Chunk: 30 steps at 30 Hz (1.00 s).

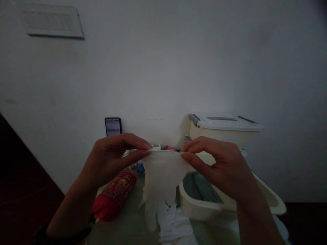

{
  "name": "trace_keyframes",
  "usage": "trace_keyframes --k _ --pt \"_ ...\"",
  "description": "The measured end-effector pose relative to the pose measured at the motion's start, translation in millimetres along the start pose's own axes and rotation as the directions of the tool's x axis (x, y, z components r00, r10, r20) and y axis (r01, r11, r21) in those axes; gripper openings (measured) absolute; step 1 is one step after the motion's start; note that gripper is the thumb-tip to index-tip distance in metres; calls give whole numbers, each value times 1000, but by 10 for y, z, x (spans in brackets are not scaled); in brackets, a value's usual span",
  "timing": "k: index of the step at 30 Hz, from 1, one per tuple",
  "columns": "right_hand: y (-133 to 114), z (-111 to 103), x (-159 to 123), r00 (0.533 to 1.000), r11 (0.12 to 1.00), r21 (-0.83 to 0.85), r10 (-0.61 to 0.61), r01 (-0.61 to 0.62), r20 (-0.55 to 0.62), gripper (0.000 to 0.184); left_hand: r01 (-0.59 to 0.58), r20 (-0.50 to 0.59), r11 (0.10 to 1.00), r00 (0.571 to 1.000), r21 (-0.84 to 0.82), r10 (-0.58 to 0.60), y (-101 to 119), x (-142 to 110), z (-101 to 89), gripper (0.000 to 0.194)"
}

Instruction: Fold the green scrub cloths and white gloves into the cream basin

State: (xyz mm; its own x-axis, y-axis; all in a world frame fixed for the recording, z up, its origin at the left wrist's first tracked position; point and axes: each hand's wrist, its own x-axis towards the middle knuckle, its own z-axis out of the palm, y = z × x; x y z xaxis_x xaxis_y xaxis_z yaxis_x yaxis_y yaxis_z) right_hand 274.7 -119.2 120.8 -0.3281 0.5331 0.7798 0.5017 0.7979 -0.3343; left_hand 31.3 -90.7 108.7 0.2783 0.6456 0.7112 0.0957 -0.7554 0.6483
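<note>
A thin white glove (163, 173) hangs by its cuff between my two hands, its fingers dangling downward. My left hand (112, 160) pinches the left end of the cuff between thumb and fingers. At the cuff's right end, my right hand (214, 160) pinches in the same way. Below the hanging fingers, a crumpled white cloth-like item (177, 228) lies on the greenish tabletop (127, 229); whether it is more gloves I cannot tell. The glove's fingertips overlap it in view.
Left of the glove lies a red patterned roll-shaped packet (116, 195). A phone (113, 126) leans upright against the wall. On the right stand a cream open bin (201, 209) with dark patterned fabric (201, 187) inside and a lidded storage box (227, 123) behind.
</note>
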Motion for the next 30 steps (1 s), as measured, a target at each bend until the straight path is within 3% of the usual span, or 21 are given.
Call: trace_keyframes --k 9,13,18,22,25,30 --pt "-26 -4 -12 998 994 -98 -41 46 53 10 40 87 999 996 -37 -37 -21 5 -66 22" --pt "-13 28 -26 1000 994 -110 -18 18 -3 7 36 32 999 999 33 -37 -30 3 -48 18" --pt "8 41 -25 999 987 -155 -40 38 -10 20 27 -65 985 998 171 -16 7 6 -3 14" --pt "5 34 -6 996 988 -131 -74 79 47 12 4 -10 948 1000 319 0 61 6 6 14" --pt "-2 24 2 996 994 -93 -44 51 75 10 7 5 967 1000 254 -9 94 1 16 11" --pt "-26 2 2 993 1000 -5 -9 10 118 6 94 -91 995 992 37 -90 130 -1 60 7"
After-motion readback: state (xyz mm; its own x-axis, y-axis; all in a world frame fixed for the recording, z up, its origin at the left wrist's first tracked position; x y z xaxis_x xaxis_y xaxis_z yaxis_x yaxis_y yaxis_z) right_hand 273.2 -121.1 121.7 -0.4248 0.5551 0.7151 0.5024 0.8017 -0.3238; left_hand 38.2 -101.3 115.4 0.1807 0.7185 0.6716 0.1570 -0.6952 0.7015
